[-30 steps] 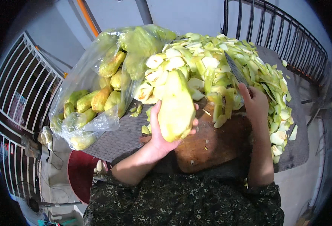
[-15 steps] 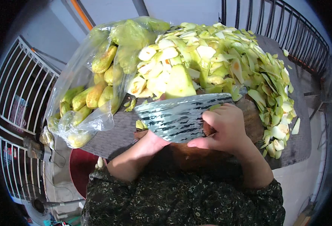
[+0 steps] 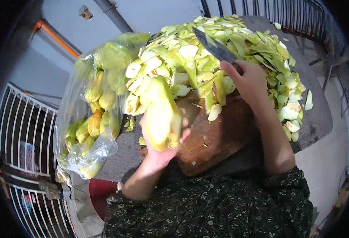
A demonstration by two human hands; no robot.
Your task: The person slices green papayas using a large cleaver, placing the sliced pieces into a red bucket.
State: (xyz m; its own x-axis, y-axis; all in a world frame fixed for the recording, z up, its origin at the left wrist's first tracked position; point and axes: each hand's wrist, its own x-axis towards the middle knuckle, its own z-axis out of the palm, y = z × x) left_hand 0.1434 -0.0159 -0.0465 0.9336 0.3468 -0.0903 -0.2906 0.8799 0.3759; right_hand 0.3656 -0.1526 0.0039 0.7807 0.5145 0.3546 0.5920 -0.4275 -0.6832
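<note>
A large, pale green peeled fruit [image 3: 160, 115] stands out in front of me, held in my left hand [image 3: 162, 152], whose fingertips curl around its right side. My right hand [image 3: 247, 81] grips a wide patterned knife [image 3: 210, 45], its blade raised over a big heap of pale green peelings and cut pieces [image 3: 186, 53]. Below my hands lies a worn wooden cutting board [image 3: 214, 139], with a few small scraps on it.
A clear plastic bag of yellow-green fruits [image 3: 91, 115] lies left on the grey table [image 3: 313, 119]. Below it sits a red round container [image 3: 97, 198]. White barred panels [image 3: 27, 131] stand at left, black railings [image 3: 301, 16] at back right, an orange pipe [image 3: 55, 37] on the wall.
Half a second ago the knife blade lay across the fruit; now my right hand has lifted it up and back, uncovering the fruit in my left hand. The view has also shifted.
</note>
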